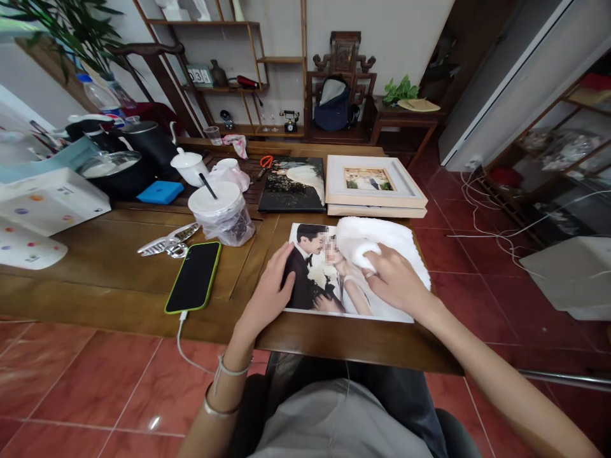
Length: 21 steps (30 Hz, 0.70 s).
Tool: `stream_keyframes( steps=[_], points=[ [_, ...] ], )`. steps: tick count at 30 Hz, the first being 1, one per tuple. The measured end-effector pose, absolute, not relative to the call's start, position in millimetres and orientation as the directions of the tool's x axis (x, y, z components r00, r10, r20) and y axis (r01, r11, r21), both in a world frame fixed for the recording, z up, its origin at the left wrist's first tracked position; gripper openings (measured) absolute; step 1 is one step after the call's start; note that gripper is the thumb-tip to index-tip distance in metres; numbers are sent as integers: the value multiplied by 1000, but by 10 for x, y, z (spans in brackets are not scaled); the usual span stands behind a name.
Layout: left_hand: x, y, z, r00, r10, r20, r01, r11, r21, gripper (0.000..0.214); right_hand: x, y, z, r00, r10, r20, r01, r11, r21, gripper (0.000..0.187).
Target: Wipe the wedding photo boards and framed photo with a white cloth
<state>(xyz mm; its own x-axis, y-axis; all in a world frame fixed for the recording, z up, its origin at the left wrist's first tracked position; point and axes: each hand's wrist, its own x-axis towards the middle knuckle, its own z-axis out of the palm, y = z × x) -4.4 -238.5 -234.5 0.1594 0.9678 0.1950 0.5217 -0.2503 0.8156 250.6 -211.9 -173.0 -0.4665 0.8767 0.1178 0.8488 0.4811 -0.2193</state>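
A large wedding photo print (300, 289) lies flat near the front edge of the wooden table. My left hand (271, 287) rests on its left edge with the fingers stretched out and the thumb apart. Toward the upper right of the print, my right hand (396, 277) has its fingers closed on a bunched part of a fluffy white cloth (365, 251). The rest of the cloth (389, 234) spreads behind and to the right of that hand, covering the print's upper right corner. Where the cloth meets the picture is partly hidden by my fingers.
Behind the print are a dark photo panel (292, 187) and stacked pale frames (403, 181). Left of it are a phone (195, 277) on a charging cable, silver scissors (167, 243) and a lidded cup (217, 207) with a straw. A blue box (160, 192) stands farther left.
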Motion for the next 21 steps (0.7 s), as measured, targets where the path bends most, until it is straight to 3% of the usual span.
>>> stream_keyframes(
  steps=[5,9,13,17,21],
  points=[
    [-94,-2315,-2353,-7,1000,-17,30,17,999,54,2047,-2199,-1860,-648,745,159,688,662,-298,28],
    [-107,-2274,-2248,-178,954,-240,-379,159,912,41,1756,-2395,-1919,-824,551,133,485,807,-337,25],
    [-138,-2298,-2104,-173,911,-373,-515,240,823,35,1824,-2648,-1937,-876,473,92,420,843,-335,28],
    [-179,-2373,-1961,-86,909,-408,-569,291,769,35,1879,-2795,-1963,-827,555,92,510,809,-294,26],
    [-208,-2472,-1825,-40,923,-382,-544,300,784,40,1758,-2826,-2014,-752,631,191,604,776,-185,25]
  ],
)
